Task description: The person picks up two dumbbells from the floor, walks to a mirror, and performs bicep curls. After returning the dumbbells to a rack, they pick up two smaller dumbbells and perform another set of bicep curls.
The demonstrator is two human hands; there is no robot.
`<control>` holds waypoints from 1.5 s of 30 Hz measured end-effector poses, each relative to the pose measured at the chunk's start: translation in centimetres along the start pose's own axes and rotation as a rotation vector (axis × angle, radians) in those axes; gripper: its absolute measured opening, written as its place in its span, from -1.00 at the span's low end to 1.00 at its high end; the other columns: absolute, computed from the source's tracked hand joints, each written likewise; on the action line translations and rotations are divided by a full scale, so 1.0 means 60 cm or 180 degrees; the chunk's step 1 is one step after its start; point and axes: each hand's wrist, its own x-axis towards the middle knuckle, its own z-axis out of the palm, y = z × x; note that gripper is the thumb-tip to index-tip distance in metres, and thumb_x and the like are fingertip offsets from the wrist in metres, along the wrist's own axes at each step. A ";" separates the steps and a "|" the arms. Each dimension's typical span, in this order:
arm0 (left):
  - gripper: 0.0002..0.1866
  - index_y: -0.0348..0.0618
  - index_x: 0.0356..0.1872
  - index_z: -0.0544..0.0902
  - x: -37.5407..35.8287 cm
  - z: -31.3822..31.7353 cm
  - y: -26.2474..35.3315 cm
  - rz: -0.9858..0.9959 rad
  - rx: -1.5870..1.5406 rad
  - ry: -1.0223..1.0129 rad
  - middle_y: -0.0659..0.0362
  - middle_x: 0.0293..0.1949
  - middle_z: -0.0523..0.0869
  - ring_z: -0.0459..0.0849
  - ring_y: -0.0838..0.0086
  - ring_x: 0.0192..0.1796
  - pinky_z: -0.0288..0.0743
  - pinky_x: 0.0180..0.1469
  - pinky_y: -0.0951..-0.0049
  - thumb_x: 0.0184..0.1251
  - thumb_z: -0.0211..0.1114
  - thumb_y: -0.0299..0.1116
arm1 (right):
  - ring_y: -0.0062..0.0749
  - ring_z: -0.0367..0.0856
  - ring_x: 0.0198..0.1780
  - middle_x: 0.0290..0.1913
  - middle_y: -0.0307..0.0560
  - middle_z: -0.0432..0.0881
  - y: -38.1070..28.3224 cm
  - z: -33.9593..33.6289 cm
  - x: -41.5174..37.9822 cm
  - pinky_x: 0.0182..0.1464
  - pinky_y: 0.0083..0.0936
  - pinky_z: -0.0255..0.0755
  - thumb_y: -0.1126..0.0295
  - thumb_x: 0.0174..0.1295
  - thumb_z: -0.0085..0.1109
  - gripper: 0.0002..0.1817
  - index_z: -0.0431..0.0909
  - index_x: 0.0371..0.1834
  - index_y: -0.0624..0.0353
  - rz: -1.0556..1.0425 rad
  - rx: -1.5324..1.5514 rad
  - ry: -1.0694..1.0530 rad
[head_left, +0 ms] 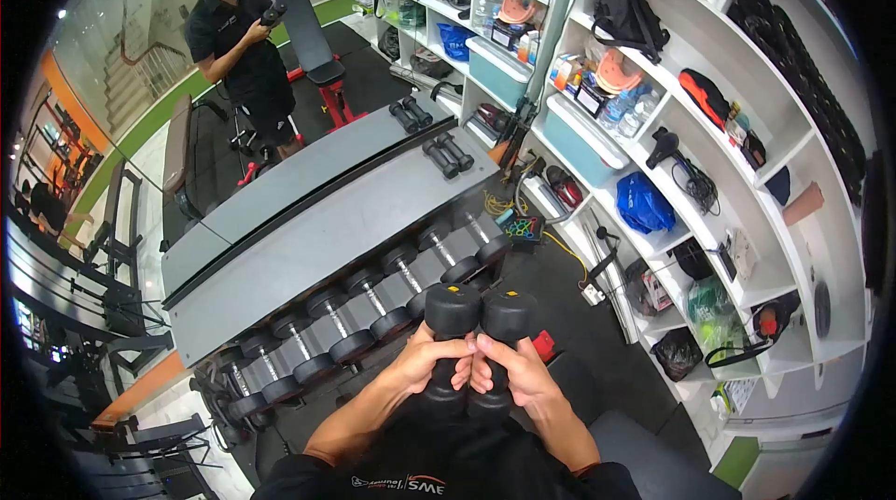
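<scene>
Dumbbells [452, 313] black, round-headed, yellow-marked; left hand [427, 366], right hand [516, 373] gripping one each.

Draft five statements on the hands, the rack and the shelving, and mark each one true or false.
1. The left hand holds a black dumbbell. True.
2. The right hand is empty. False: it holds a second black dumbbell.
3. Two small dumbbells lie on top of the rack. True.
4. The blue bag lies on the floor. False: it sits in a compartment of the white shelving.
5. A teal box in the shelving has a white lid. True.
</scene>
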 end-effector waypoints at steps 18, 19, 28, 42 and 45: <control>-0.91 -0.27 -0.33 0.59 0.097 -0.150 0.198 0.0316 -0.0083 0.0269 0.12 -0.63 0.59 0.60 0.44 -0.62 0.46 -0.58 0.40 0.25 0.33 -0.48 | -0.50 0.56 -0.61 -0.52 -0.01 0.63 -0.082 0.084 0.280 -0.50 -0.45 0.52 0.34 0.42 0.23 -0.78 0.55 -0.16 0.32 0.0189 -0.0492 0.0073; -0.90 -0.27 -0.32 0.59 0.102 -0.154 0.206 0.0326 -0.0120 0.0256 0.13 -0.63 0.59 0.60 0.44 -0.62 0.46 -0.59 0.41 0.25 0.33 -0.48 | -0.49 0.56 -0.61 -0.52 -0.02 0.62 -0.086 0.085 0.288 -0.50 -0.45 0.52 0.33 0.41 0.24 -0.78 0.55 -0.16 0.32 0.0185 -0.0489 0.0046; -0.89 -0.31 -0.27 0.59 0.159 -0.169 0.230 0.0469 -0.0211 0.0406 -0.06 -0.53 0.68 0.62 0.34 -0.61 0.50 -0.56 0.37 0.21 0.27 -0.51 | -0.41 0.58 -0.59 -0.54 -0.03 0.60 -0.132 0.048 0.356 -0.48 -0.41 0.55 0.33 0.40 0.25 -0.76 0.55 -0.14 0.33 0.0409 -0.0515 -0.0190; -0.87 -0.31 -0.27 0.58 0.353 -0.092 0.219 0.1047 -0.0174 0.0979 0.09 -0.62 0.60 0.63 0.41 -0.61 0.54 -0.58 0.39 0.23 0.32 -0.47 | -0.44 0.56 -0.62 -0.55 -0.02 0.59 -0.303 -0.098 0.448 -0.47 -0.40 0.56 0.34 0.41 0.22 -0.78 0.54 -0.16 0.31 0.0884 -0.0544 -0.0873; -0.85 -0.32 -0.27 0.58 0.381 -0.070 0.215 0.1142 -0.0171 0.1247 0.05 -0.59 0.64 0.64 0.41 -0.61 0.55 -0.57 0.40 0.25 0.32 -0.46 | -0.45 0.55 -0.62 -0.57 -0.04 0.58 -0.325 -0.120 0.464 -0.45 -0.38 0.57 0.32 0.42 0.22 -0.77 0.55 -0.23 0.31 0.0922 -0.0704 -0.0905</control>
